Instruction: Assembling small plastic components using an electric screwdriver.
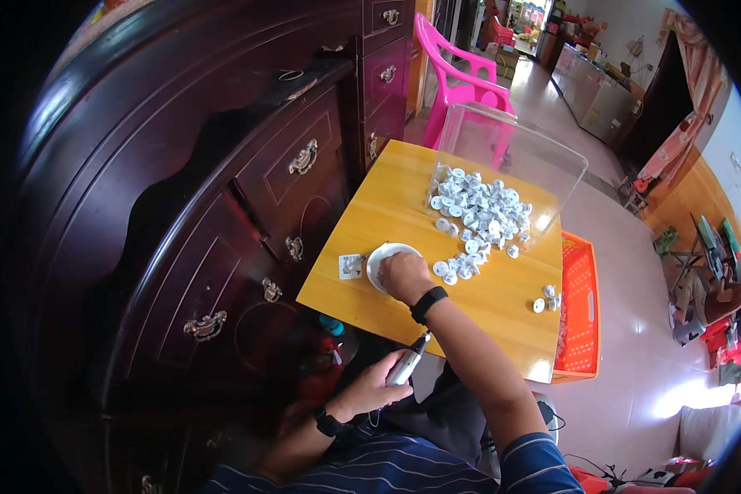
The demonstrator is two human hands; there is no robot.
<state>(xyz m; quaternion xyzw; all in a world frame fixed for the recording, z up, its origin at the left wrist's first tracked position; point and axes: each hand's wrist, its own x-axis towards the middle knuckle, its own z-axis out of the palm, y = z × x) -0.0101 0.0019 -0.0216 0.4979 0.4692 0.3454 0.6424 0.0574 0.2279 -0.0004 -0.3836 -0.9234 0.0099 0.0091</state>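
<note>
My left hand is wrapped round a silver electric screwdriver with a dark tip, held low at the table's near edge. The tip points up and away from me. My right hand reaches into a small white bowl, its fingers curled downward. What those fingertips pinch, and most of the bowl's inside, is hidden behind the hand. A small printed card or packet lies just left of the bowl. Right of it sits a small group of white round plastic parts.
On the yellow table, a clear plastic bin lies tipped, with a heap of white parts at its mouth. Several more parts are near the right edge. An orange crate, pink chair and dark cabinet surround the table.
</note>
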